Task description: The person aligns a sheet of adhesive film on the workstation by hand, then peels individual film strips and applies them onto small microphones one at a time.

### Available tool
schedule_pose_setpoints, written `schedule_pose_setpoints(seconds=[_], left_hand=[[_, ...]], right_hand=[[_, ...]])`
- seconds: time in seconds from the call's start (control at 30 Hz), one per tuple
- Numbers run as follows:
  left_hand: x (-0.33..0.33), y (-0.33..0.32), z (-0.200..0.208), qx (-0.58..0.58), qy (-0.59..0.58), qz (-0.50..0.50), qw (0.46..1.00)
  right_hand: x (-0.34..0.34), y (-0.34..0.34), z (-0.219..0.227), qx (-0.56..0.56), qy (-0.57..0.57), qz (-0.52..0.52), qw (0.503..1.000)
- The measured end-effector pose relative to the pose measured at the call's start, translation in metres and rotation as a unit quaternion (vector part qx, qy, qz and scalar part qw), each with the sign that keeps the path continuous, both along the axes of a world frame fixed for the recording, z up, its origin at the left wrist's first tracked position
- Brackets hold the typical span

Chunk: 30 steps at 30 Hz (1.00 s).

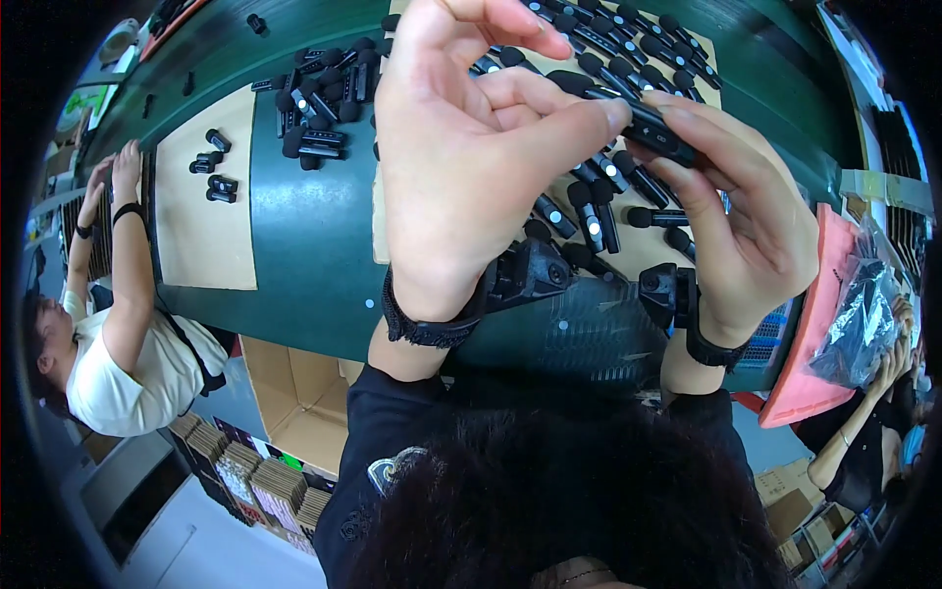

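Above the table, my two hands hold a small black clip-on style microphone between them. My left hand pinches its upper left end between thumb and forefinger, while the other fingers are curled or raised. Its body is gripped by the thumb and fingers of my right hand. Beneath the hands, a tan board carries many similar black microphones with round foam tips, several with a white dot. A loose pile of the same microphones lies to the left of my left hand. Both wrists wear black strapped-on devices.
The green table holds another tan sheet with several small black pieces at left. A cardboard box stands below the near edge. At right are a pink foam tray and a plastic bag. Co-workers are on both sides.
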State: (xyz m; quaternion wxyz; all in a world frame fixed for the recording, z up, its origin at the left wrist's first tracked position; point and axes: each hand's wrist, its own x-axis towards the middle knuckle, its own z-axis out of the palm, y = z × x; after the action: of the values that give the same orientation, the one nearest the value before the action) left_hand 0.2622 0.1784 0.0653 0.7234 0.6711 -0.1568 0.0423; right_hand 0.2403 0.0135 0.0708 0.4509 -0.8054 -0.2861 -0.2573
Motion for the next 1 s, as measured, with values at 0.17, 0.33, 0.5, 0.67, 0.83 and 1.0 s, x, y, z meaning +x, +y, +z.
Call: schedule_pose_setpoints(seconds=[0.17, 0.33, 0.5, 0.67, 0.83, 1.0], left_hand=[[0.004, -0.004, -0.002, 0.074, -0.031, 0.015, 0.997], [0.008, -0.007, -0.009, 0.202, -0.081, 0.019, 0.976], [0.016, 0.004, 0.001, 0.195, -0.033, -0.089, 0.976], [0.010, 0.001, 0.004, 0.132, 0.022, -0.123, 0.983], [0.007, -0.012, -0.005, 0.180, -0.010, -0.065, 0.982], [0.007, -0.023, -0.006, 0.266, -0.081, 0.020, 0.960]], right_hand=[[0.001, -0.003, 0.003, -0.014, -0.008, -0.012, 1.000], [0.004, -0.007, -0.002, -0.037, 0.003, -0.027, 0.999], [0.002, -0.012, -0.006, 0.103, 0.072, 0.026, 0.992], [0.001, -0.005, -0.002, 0.276, 0.204, 0.048, 0.938], [0.001, -0.002, -0.003, 0.289, 0.263, 0.035, 0.920], [0.002, -0.006, -0.010, 0.080, 0.152, -0.073, 0.982]])
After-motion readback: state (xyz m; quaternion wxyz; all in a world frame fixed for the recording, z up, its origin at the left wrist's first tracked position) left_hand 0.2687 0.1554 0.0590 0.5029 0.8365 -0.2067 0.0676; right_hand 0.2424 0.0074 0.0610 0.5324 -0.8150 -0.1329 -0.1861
